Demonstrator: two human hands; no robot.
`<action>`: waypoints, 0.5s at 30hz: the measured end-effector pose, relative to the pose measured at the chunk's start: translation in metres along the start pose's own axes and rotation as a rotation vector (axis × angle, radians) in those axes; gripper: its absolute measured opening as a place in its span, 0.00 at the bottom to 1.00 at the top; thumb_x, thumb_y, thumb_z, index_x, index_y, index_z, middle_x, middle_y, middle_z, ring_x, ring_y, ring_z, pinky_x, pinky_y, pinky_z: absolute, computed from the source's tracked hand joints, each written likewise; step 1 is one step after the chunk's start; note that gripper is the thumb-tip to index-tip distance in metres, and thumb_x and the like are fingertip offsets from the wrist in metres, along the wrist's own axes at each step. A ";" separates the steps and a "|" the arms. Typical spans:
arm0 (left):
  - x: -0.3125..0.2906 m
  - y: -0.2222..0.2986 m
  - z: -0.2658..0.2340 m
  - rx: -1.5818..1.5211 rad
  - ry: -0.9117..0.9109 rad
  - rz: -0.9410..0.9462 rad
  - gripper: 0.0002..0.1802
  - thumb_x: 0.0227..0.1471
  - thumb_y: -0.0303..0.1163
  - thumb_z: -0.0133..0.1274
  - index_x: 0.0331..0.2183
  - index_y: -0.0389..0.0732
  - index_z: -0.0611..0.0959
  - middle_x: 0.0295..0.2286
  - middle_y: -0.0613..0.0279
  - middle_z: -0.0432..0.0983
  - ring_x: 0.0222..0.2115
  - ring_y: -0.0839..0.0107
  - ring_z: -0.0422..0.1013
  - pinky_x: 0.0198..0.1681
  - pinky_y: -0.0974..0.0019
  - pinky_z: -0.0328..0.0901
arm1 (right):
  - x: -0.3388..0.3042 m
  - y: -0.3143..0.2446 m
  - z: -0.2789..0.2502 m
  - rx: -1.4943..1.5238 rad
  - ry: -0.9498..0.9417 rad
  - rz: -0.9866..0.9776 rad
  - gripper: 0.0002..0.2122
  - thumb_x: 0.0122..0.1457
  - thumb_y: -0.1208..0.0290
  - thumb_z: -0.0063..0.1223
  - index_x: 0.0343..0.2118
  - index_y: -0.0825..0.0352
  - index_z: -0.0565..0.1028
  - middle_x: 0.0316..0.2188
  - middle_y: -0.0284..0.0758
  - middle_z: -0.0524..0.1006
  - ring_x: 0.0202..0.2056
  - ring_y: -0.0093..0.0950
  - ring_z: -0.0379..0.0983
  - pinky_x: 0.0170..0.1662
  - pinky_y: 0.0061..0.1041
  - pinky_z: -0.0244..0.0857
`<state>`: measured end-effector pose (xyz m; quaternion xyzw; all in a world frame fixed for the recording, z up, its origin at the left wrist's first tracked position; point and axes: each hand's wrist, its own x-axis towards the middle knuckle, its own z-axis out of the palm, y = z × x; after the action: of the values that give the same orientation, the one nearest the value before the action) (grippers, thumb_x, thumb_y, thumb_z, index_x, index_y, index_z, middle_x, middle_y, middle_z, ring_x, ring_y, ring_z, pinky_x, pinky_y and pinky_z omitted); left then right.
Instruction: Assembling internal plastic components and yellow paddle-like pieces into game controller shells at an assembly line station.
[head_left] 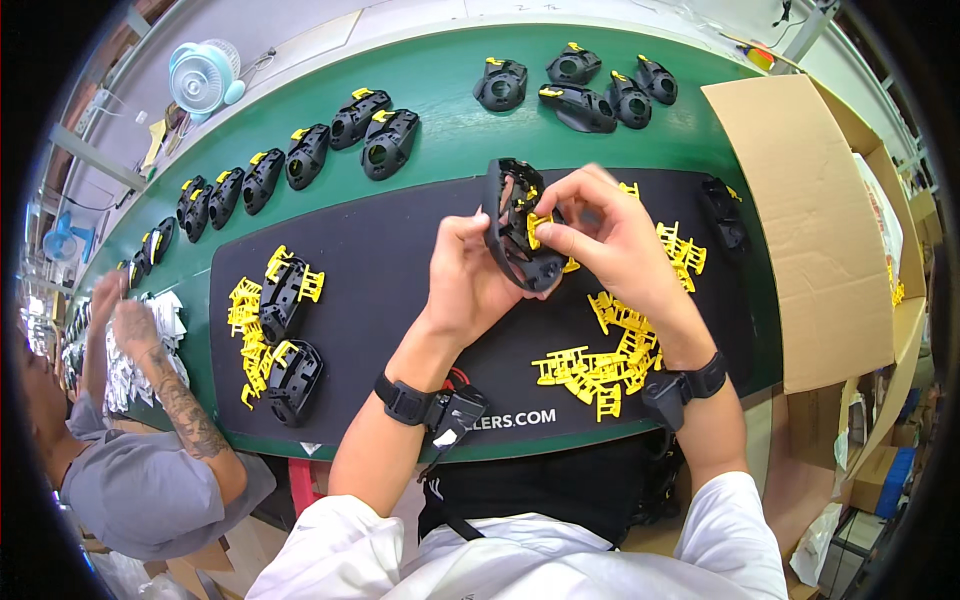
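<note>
1. Black moulded plastic housing shell (512,225), open ribbed inside facing up, held tilted above black rubber work mat (390,270), mid-bench; left hand (468,280) curled round its lower edge, fingers closed on it.
2. Right hand (610,235) pinches small yellow plastic clip (538,222) w/ thumb + forefinger, pressed against shell.
3. Loose yellow clip pile (600,365) on mat, right side; more yellow clips + two black shells (285,345) at left.
4. Open brown cardboard box (810,230) far right; contents mostly hidden.
5. Finished black shells w/ yellow tabs (380,135) rowed on green bench top (450,100).

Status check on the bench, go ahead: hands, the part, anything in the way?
Left hand grips black housing. Right hand fingers pinch yellow clip at housing. Loose yellow clips beneath, not blocking.
</note>
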<state>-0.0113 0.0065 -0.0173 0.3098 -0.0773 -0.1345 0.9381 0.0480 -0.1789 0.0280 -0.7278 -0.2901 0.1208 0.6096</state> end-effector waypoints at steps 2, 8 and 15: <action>0.000 0.004 0.008 -0.220 -0.003 -0.006 0.33 0.62 0.51 0.34 0.61 0.43 0.70 0.43 0.59 0.77 0.40 0.64 0.73 0.38 0.57 0.68 | 0.000 -0.006 -0.001 -0.142 0.110 -0.104 0.08 0.54 0.72 0.69 0.34 0.64 0.79 0.29 0.25 0.72 0.29 0.16 0.64 0.32 0.17 0.61; -0.002 0.018 0.013 -0.247 0.095 -0.203 0.36 0.61 0.53 0.34 0.59 0.38 0.73 0.36 0.56 0.77 0.17 0.64 0.68 0.21 0.66 0.65 | -0.004 -0.019 -0.012 -0.519 -0.105 -0.489 0.16 0.41 0.69 0.75 0.35 0.63 0.81 0.38 0.30 0.80 0.42 0.33 0.72 0.44 0.30 0.70; 0.001 0.020 -0.008 -0.275 -0.125 -0.266 0.34 0.62 0.55 0.35 0.52 0.38 0.77 0.37 0.59 0.78 0.30 0.60 0.72 0.29 0.63 0.63 | -0.007 -0.022 -0.001 -0.464 -0.159 -0.392 0.12 0.51 0.71 0.69 0.35 0.69 0.77 0.34 0.35 0.79 0.44 0.36 0.70 0.45 0.34 0.70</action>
<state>-0.0046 0.0262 -0.0115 0.1773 -0.0744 -0.2856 0.9389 0.0369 -0.1820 0.0486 -0.7658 -0.4915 -0.0120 0.4145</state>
